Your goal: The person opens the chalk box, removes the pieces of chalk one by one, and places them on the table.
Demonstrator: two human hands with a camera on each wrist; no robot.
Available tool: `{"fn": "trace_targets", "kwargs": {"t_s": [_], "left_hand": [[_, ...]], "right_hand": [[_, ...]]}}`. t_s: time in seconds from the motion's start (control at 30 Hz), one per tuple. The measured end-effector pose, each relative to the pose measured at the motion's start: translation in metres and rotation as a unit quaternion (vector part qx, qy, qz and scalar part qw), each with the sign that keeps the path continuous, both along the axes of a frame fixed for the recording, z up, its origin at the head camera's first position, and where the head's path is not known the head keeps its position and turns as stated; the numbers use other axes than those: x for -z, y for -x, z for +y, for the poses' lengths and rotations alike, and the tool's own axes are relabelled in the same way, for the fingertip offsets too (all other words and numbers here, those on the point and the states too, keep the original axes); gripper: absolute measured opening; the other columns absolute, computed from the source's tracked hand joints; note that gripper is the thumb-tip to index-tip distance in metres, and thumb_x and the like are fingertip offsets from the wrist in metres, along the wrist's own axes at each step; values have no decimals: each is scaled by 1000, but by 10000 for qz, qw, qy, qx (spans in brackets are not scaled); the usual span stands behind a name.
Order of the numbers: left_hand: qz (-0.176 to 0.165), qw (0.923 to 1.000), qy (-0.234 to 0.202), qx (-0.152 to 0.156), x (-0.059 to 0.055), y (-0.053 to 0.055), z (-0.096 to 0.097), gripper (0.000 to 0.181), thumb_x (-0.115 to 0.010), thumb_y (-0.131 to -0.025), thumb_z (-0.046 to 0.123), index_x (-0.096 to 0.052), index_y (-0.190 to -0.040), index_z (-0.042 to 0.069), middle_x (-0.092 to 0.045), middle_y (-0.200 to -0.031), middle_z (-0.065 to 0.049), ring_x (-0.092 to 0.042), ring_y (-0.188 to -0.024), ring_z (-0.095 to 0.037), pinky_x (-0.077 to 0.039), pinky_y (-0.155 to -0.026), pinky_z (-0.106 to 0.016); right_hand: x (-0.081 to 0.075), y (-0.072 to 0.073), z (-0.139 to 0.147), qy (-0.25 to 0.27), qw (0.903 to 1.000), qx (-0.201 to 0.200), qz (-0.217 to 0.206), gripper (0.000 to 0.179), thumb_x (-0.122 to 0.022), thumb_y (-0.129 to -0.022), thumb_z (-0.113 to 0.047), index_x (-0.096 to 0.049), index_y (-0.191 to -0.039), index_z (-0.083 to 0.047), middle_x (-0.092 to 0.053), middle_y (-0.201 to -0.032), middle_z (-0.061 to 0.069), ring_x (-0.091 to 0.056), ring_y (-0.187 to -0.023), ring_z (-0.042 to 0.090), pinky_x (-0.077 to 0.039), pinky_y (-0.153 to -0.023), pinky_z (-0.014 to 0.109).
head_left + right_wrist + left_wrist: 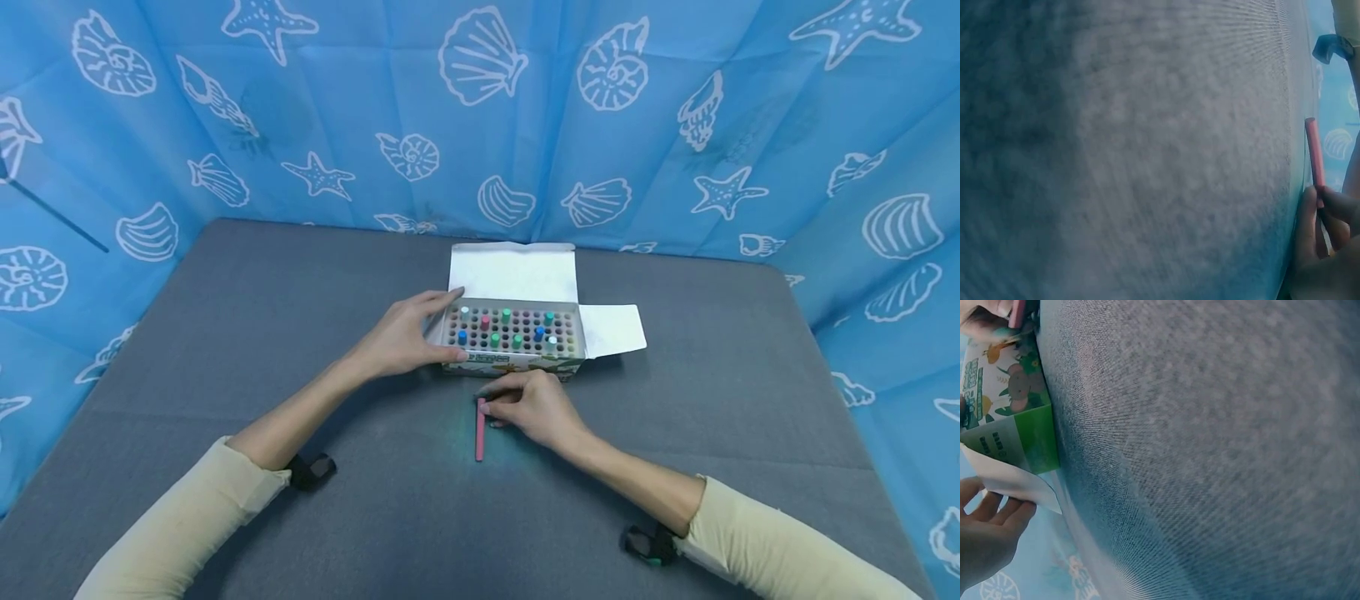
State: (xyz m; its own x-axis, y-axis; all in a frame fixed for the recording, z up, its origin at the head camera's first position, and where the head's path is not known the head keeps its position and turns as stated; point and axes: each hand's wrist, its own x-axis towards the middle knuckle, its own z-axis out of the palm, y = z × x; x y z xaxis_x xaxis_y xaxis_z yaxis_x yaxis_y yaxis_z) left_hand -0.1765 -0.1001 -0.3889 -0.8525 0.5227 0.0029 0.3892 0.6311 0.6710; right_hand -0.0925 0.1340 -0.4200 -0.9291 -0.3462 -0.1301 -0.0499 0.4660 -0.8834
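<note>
A pink chalk stick (pixel 480 437) is pinched near its far end between thumb and fingers of my right hand (pixel 536 408), in front of the box. The stick points toward me, low over the table. My left hand (pixel 401 337) grips the left end of the chalk box (pixel 517 365), thumb at the front corner and a finger at the back. In the left wrist view, its fingers lie against a white end flap (pixel 1013 481). The box is open, and several coloured chalks, such as a red one (pixel 485 322) and a blue one (pixel 462 337), stand in its holed insert.
The white lid (pixel 513 273) is folded back behind the box, and a side flap (pixel 613 329) sticks out to the right. Grey cloth covers the table (pixel 300 533). A blue curtain (pixel 360 100) with shell prints hangs along the back and sides.
</note>
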Motion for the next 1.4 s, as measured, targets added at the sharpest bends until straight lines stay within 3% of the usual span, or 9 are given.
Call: {"fn": "trace_targets", "kwargs": {"t_s": [0.1, 0.27, 0.67, 0.9, 1.1, 1.4], "left_hand": [[-7, 10000, 10, -2, 0, 0, 0, 92, -82, -81, 42, -35, -156, 19, -43, -151, -17, -45, -133, -38, -43, -104, -55], [-64, 10000, 48, -17, 0, 0, 1, 92, -82, -81, 43, -34, -156, 20, -42, -151, -17, -45, -134, -38, -42, -105, -55], [-50, 10000, 57, -34, 1, -1, 0, 91, -82, -82, 42, -34, -156, 20, -41, -152, -18, -43, -135, -40, -41, -106, -58], [-20, 10000, -11, 12, 1, -1, 0, 92, -82, -81, 42, -34, -156, 20, -41, -152, -18, -43, -135, -40, -41, -105, -58], [-63, 10000, -66, 4, 2, -1, -1, 92, -83, -81, 42, -35, -156, 20, -41, -152, -19, -42, -136, -41, -39, -106, -59], [-156, 9998, -96, 7, 2, 0, 0, 92, -83, -81, 41, -34, -156, 21, -39, -153, -18, -39, -138, -41, -38, -108, -59]], "right_hand": [[1, 0, -2, -233, 9994, 12, 271, 17, -79, -86, -16, -79, -102, -9, -74, -82, -1, -68, -64, 8, -55, -56, 27], [1, 0, -3, -415, 9984, 19, 379, 17, -80, -85, -16, -79, -101, -9, -73, -82, -1, -67, -62, 7, -55, -55, 26], [2, -2, -3, -398, 9984, -1, 410, 18, -81, -84, -15, -79, -102, -9, -71, -88, 1, -67, -62, 7, -55, -56, 26], [1, -4, 3, -116, 9984, -174, 527, 22, -78, -87, -17, -77, -107, -8, -70, -94, 3, -68, -67, 7, -56, -59, 26], [-9, -6, 13, 404, 9947, -562, 763, 20, -73, -91, -10, -75, -111, -7, -69, -97, 3, -69, -73, 15, -58, -65, 28], [-30, 0, 26, 553, 9909, -606, 1072, 19, -74, -91, -10, -75, -110, -10, -73, -96, 3, -69, -79, 17, -58, -70, 32]]}}
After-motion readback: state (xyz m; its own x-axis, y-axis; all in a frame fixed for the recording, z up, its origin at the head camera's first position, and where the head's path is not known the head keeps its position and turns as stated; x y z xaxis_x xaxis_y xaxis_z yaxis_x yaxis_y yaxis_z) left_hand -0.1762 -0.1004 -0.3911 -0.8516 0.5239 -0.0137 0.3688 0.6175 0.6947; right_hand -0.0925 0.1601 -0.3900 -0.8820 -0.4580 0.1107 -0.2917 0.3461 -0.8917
